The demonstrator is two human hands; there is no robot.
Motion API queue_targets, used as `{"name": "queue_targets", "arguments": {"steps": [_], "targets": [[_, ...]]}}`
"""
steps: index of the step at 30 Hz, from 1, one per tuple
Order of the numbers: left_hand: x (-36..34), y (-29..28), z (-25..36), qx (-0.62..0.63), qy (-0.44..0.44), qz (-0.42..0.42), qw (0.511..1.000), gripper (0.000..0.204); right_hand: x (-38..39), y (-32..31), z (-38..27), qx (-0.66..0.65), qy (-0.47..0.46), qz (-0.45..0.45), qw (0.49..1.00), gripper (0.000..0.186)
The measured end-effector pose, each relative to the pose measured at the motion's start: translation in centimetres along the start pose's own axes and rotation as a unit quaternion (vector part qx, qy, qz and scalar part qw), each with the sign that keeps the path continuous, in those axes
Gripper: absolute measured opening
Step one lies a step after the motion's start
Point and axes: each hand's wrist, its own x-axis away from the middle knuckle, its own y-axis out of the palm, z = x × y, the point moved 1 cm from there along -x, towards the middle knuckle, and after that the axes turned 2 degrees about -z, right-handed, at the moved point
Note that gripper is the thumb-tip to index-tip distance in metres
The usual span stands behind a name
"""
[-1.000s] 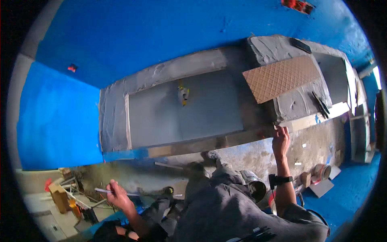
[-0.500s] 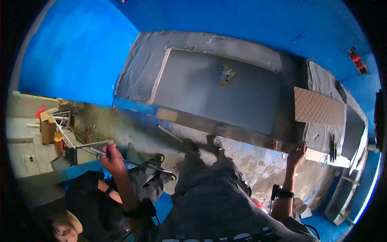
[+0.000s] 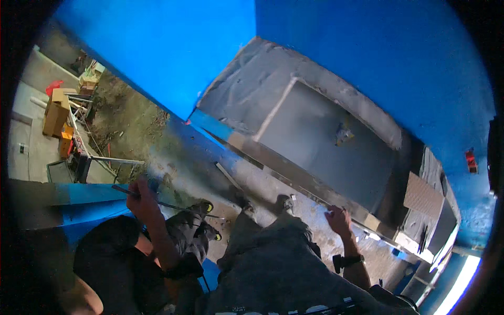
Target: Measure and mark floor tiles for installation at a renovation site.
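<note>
My left hand [image 3: 142,202] is closed around a long thin rod [image 3: 176,207], raised on the left above a crouching person [image 3: 115,257] in dark clothes. The rod slants down to the right, past that person's legs. My right hand [image 3: 339,219], fingers curled, is just off the front edge of a long grey slab [image 3: 231,100]; whether something small is between its fingers I cannot make out. A smooth grey panel [image 3: 325,142] lies in the slab, framed by rough mortar. Near the panel's middle is a patch with yellowish bits [image 3: 344,135].
Blue walls [image 3: 367,47] meet behind the slab. A textured beige tile [image 3: 422,195] lies at its right end. On the dirty floor [image 3: 136,126] is a narrow pale strip [image 3: 228,176]. Cardboard boxes [image 3: 56,113] and clutter stand at the left.
My view has turned, so the slab now sits farther right and more slanted. My right hand has come away from the slab's front edge. The left still holds the rod.
</note>
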Motion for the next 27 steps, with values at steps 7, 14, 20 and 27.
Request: {"name": "queue_targets", "arguments": {"steps": [7,14,20,27], "targets": [[-9.3,-2.2,-1.8,0.089,0.013,0.027,0.996,0.021,-0.7,7.6,-4.2,0.01,-0.031,-0.112,0.993,0.03],[-17.6,-3.5,-5.6,0.099,-0.001,0.095,0.991,0.021,-2.9,10.7,-3.6,0.009,-0.057,-0.165,0.985,0.021],[-23.4,-4.7,-2.8,0.066,-0.01,0.128,0.989,0.022,-10.4,11.0,-6.8,-0.033,-0.106,-0.285,0.952,0.021],[-31.9,-8.5,-4.2,0.051,0.042,0.202,0.977,0.021,-18.6,8.9,-13.7,0.052,-0.184,-0.317,0.929,0.021]]}}
